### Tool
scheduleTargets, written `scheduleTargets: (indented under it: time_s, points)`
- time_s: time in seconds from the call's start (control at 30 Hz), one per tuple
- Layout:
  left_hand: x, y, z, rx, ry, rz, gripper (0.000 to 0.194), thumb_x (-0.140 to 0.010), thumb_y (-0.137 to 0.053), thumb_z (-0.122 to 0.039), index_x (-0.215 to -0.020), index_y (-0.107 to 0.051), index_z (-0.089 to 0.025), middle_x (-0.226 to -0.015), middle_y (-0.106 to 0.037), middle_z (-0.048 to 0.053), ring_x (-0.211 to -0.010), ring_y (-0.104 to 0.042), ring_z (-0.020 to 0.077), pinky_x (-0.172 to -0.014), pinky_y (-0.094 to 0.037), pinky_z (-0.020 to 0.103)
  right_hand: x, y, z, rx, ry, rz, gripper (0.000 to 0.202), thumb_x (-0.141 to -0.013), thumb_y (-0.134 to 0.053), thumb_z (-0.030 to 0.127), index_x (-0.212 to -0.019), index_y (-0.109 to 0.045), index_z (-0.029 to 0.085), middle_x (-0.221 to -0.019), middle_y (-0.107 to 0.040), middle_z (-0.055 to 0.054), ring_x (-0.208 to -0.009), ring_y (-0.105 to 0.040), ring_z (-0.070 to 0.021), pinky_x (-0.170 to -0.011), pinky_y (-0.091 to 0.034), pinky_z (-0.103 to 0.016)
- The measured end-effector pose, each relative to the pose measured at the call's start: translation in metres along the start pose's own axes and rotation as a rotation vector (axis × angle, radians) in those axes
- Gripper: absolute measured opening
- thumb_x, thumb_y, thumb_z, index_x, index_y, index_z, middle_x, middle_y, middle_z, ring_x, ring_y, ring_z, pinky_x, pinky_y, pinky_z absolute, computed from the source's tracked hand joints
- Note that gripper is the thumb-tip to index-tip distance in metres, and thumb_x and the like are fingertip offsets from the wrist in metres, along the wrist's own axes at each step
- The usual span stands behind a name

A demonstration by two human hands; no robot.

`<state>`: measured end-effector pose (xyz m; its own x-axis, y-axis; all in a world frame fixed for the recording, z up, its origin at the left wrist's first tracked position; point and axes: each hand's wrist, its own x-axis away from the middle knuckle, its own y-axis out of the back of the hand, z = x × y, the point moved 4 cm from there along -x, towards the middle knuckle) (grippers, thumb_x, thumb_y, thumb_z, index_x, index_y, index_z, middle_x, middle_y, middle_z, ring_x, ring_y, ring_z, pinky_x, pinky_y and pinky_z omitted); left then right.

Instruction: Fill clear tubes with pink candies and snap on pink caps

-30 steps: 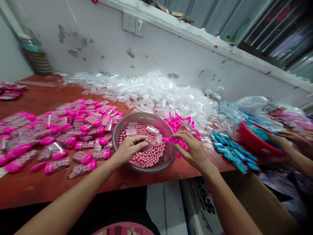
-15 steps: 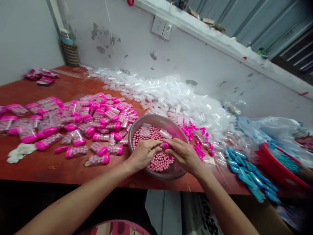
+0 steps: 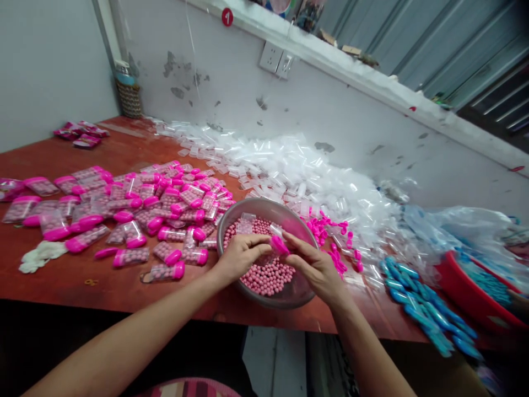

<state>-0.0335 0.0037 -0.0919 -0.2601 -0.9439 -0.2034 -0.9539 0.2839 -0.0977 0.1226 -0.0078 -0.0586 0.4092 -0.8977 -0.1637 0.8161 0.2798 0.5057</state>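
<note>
A grey metal bowl [image 3: 306, 292] holds pink beads [image 3: 268, 278] and a few clear containers. Over it, my left hand [image 3: 243, 255] pinches a small clear container, whose body is largely hidden by the fingers. A bright pink cap [image 3: 279, 245] is at that container's right end, between both hands. My right hand [image 3: 312, 264] has its thumb and fingers apart around the cap; whether they touch it is hard to tell. Left of the bowl lie many filled containers with pink caps [image 3: 173, 256]. Loose pink caps [image 3: 338, 259] lie to the right of the bowl.
Clear empty containers [image 3: 289, 160] are heaped along the wall. At the right are blue-capped containers [image 3: 413, 298] and a red basin [image 3: 458, 292] of blue beads with another person's hand [image 3: 518, 303]. A white cloth [image 3: 41, 255] and wicker-covered flask [image 3: 129, 96] are at left.
My right hand's fingers have opened away from the cap, which now shows more and is tilted. My left hand keeps its pinch over the bowl. The view has shifted slightly.
</note>
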Motion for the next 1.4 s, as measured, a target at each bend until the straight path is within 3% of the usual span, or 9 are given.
scheduleTargets:
  time_s: [0.13, 0.27, 0.43, 0.53, 0.8, 1.0, 1.17, 1.3, 1.4]
  points:
    - [-0.004, 0.001, 0.004, 0.151, 0.092, -0.006, 0.03, -0.071, -0.056, -0.025, -0.097, -0.064, -0.011, -0.083, -0.068, 0.006, -0.074, -0.06, 0.0177, -0.066, -0.047, 0.027, 0.011, 0.006, -0.017, -0.558, -0.168, -0.118, 0.032, -0.073, -0.06, 0.027, -0.104, -0.057, 0.026, -0.107, -0.058, -0.004, -0.085, -0.059, -0.0177, -0.079, -0.046, -0.037]
    - [0.0, -0.005, 0.003, 0.092, 0.035, 0.08, 0.029, -0.071, -0.057, -0.024, -0.097, -0.064, -0.013, -0.085, -0.068, 0.006, -0.076, -0.061, 0.0183, -0.068, -0.048, 0.027, 0.009, 0.004, -0.023, -0.679, -0.239, -0.185, 0.024, -0.068, -0.065, 0.027, -0.091, -0.062, 0.02, -0.086, -0.065, -0.004, -0.074, -0.06, -0.0148, -0.074, -0.047, -0.033]
    - [0.004, -0.008, -0.002, -0.031, -0.073, 0.109, 0.028, -0.072, -0.056, -0.024, -0.098, -0.064, -0.017, -0.096, -0.067, 0.006, -0.088, -0.06, 0.0206, -0.079, -0.046, 0.03, -0.003, -0.015, -0.014, -0.789, -0.375, 0.119, 0.029, -0.072, -0.061, 0.031, -0.097, -0.061, 0.017, -0.094, -0.063, -0.008, -0.088, -0.058, -0.0195, -0.079, -0.045, -0.04]
    - [0.005, -0.007, -0.005, -0.104, -0.126, 0.119, 0.028, -0.073, -0.055, -0.022, -0.1, -0.063, -0.019, -0.099, -0.065, 0.006, -0.09, -0.06, 0.0201, -0.082, -0.044, 0.03, -0.004, -0.021, -0.013, -0.856, -0.411, 0.193, 0.027, -0.072, -0.061, 0.027, -0.097, -0.062, 0.017, -0.092, -0.064, -0.008, -0.087, -0.058, -0.0197, -0.079, -0.045, -0.041]
    - [0.009, -0.001, -0.001, -0.293, -0.185, 0.066, 0.029, -0.074, -0.053, -0.021, -0.102, -0.061, -0.022, -0.095, -0.067, 0.005, -0.083, -0.062, 0.0179, -0.077, -0.045, 0.027, -0.009, -0.034, -0.018, -0.846, -0.427, 0.052, 0.024, -0.065, -0.065, 0.021, -0.088, -0.065, 0.016, -0.08, -0.066, -0.006, -0.078, -0.061, -0.019, -0.074, -0.047, -0.038]
    - [0.008, 0.0, 0.003, -0.091, -0.129, 0.037, 0.029, -0.073, -0.054, -0.024, -0.101, -0.062, -0.02, -0.102, -0.064, 0.005, -0.092, -0.059, 0.019, -0.084, -0.044, 0.029, -0.013, -0.041, -0.017, -0.863, -0.398, 0.039, 0.019, -0.07, -0.06, 0.024, -0.088, -0.062, 0.017, -0.083, -0.064, -0.005, -0.077, -0.059, -0.0163, -0.073, -0.048, -0.034]
    - [0.001, 0.001, -0.003, 0.128, -0.083, 0.008, 0.03, -0.071, -0.057, -0.022, -0.099, -0.063, -0.015, -0.099, -0.065, 0.006, -0.093, -0.058, 0.0212, -0.085, -0.043, 0.032, -0.022, -0.033, -0.011, -0.801, -0.351, 0.114, 0.027, -0.076, -0.054, 0.035, -0.096, -0.058, 0.017, -0.09, -0.063, -0.006, -0.083, -0.058, -0.0166, -0.075, -0.047, -0.032]
    - [-0.001, 0.002, -0.004, 0.135, -0.067, -0.02, 0.029, -0.072, -0.056, -0.023, -0.098, -0.064, -0.014, -0.095, -0.067, 0.006, -0.092, -0.058, 0.0221, -0.083, -0.043, 0.033, -0.027, -0.027, -0.01, -0.708, -0.348, 0.12, 0.047, -0.079, -0.039, 0.054, -0.104, -0.054, 0.017, -0.094, -0.062, -0.009, -0.086, -0.057, -0.0179, -0.072, -0.048, -0.032]
    - [0.0, 0.001, -0.003, 0.108, -0.057, -0.037, 0.028, -0.072, -0.056, -0.025, -0.097, -0.064, -0.014, -0.091, -0.067, 0.006, -0.088, -0.058, 0.0219, -0.079, -0.045, 0.032, -0.031, -0.019, -0.014, -0.616, -0.299, 0.073, 0.051, -0.079, -0.033, 0.057, -0.106, -0.053, 0.019, -0.099, -0.06, -0.009, -0.088, -0.057, -0.0183, -0.07, -0.048, -0.032]
